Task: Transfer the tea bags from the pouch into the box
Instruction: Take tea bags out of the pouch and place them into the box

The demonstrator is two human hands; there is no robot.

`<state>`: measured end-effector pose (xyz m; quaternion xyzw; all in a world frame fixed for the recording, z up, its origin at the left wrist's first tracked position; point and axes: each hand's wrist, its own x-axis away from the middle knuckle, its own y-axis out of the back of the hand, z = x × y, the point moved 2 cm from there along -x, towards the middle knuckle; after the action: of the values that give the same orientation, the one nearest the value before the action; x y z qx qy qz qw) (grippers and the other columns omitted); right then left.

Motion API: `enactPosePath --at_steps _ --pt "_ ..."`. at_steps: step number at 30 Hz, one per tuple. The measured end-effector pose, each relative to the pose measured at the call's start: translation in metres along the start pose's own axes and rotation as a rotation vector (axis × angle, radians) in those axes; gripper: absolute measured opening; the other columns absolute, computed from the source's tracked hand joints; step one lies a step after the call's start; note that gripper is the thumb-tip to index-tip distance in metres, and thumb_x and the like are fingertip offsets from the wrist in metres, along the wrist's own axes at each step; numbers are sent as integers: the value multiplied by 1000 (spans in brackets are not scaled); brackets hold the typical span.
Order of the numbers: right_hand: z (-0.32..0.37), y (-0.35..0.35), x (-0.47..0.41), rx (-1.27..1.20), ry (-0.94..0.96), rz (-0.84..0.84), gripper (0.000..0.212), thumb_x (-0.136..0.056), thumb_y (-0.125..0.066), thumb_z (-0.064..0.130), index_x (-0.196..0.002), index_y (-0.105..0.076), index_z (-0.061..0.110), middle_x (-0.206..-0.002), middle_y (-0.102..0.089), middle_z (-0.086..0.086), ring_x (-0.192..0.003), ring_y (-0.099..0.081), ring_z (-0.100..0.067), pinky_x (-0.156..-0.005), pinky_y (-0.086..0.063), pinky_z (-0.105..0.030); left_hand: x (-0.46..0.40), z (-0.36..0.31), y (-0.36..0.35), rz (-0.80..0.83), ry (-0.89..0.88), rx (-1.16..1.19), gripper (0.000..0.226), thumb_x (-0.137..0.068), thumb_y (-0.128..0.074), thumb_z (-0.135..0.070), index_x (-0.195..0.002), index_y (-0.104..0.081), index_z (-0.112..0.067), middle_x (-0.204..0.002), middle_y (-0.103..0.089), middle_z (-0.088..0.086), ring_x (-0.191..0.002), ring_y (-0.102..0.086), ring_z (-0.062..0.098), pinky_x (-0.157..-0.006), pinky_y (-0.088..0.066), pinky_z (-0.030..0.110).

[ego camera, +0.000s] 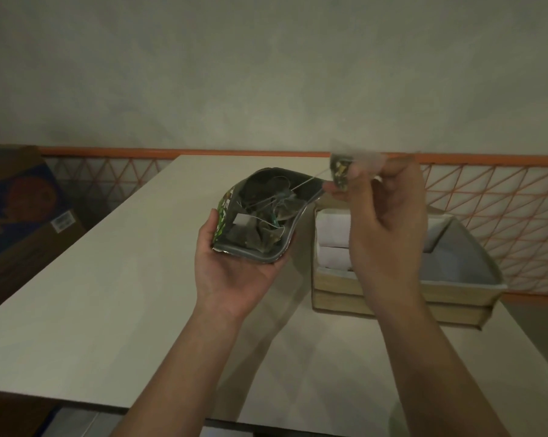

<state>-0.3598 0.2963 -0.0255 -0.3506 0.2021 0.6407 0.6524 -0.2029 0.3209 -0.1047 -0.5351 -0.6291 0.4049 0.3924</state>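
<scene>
Left hand (234, 272) cradling crinkled foil pouch (260, 212), right hand (383, 222) pinching mesh tea bag (340, 171), cardboard box (405, 279)

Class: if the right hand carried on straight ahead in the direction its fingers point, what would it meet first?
Probably nothing close: the right hand, pinching a tea bag, points up and away over the box toward the wall. Depth is unclear.

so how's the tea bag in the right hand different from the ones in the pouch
The lifted tea bag is pinched in the right hand above the box, blurred; the tea bags in the pouch lie heaped, cradled by the left hand. Its string trails back into the pouch.
</scene>
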Motion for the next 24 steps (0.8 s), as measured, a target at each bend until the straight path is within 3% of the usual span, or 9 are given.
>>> enactPosePath --at_steps 3,5,7,10,12,14,18,21,24 --pt "-1 4 -4 -22 20 -6 12 -97 -55 6 -94 -51 16 -92 -65 3 -88 -69 -13 -78 -57 -48 -1 3 -2 17 9 8 63 -92 -56 -53 -140 -58 -14 -144 -56 21 -138 -47 42 -120 -29 48" --pt "-9 5 -6 86 -57 62 10 -93 -61 9 -89 -54 14 -84 -67 1 -77 -67 -8 -69 -56 -32 -2 5 -3 23 6 10 64 -90 -59 -52 -141 -58 -14 -144 -56 21 -138 -47 41 -120 -29 48" --pt "-14 11 -6 146 -75 7 10 -91 -64 10 -87 -55 12 -77 -63 4 -66 -60 -2 -61 -46 -15 -4 5 -3 30 1 16 63 -89 -61 -50 -141 -58 -14 -145 -55 20 -138 -47 41 -120 -30 48" --pt "-11 23 -6 88 18 -199 20 -92 -59 3 -90 -52 21 -82 -57 8 -72 -55 -1 -67 -43 -15 -4 6 -3 34 -1 26 62 -90 -59 -51 -139 -59 -14 -144 -56 20 -137 -48 41 -119 -30 47" --pt "-15 28 -3 138 10 -212 25 -92 -56 1 -91 -48 25 -83 -54 13 -72 -53 0 -67 -43 -14 -4 7 -3 39 2 50 61 -89 -60 -49 -139 -60 -13 -143 -56 21 -137 -48 42 -120 -30 47" --pt "-28 34 0 300 -90 -122 19 -92 -57 5 -94 -48 21 -84 -54 14 -69 -54 -1 -62 -43 -12 -3 8 -4 38 6 78 60 -89 -62 -48 -138 -61 -12 -142 -57 22 -136 -48 43 -120 -30 48" --pt "-54 47 1 791 -335 233 20 -89 -62 19 -99 -49 30 -84 -56 16 -67 -58 -6 -55 -46 -27 -3 10 -3 20 9 94 56 -90 -62 -48 -131 -67 -9 -139 -59 22 -133 -52 43 -119 -33 49" --pt "-62 45 5 842 -428 408 21 -88 -62 15 -98 -57 32 -84 -61 11 -69 -61 -12 -63 -53 -34 -3 13 -3 17 22 80 53 -91 -61 -49 -122 -71 -7 -137 -61 21 -131 -55 41 -117 -35 49" --pt "-64 40 10 881 -363 446 24 -84 -66 17 -101 -58 31 -93 -59 13 -82 -62 -13 -82 -52 -42 -2 15 -4 21 31 87 53 -91 -61 -48 -124 -70 -7 -138 -61 20 -131 -55 39 -117 -35 48"
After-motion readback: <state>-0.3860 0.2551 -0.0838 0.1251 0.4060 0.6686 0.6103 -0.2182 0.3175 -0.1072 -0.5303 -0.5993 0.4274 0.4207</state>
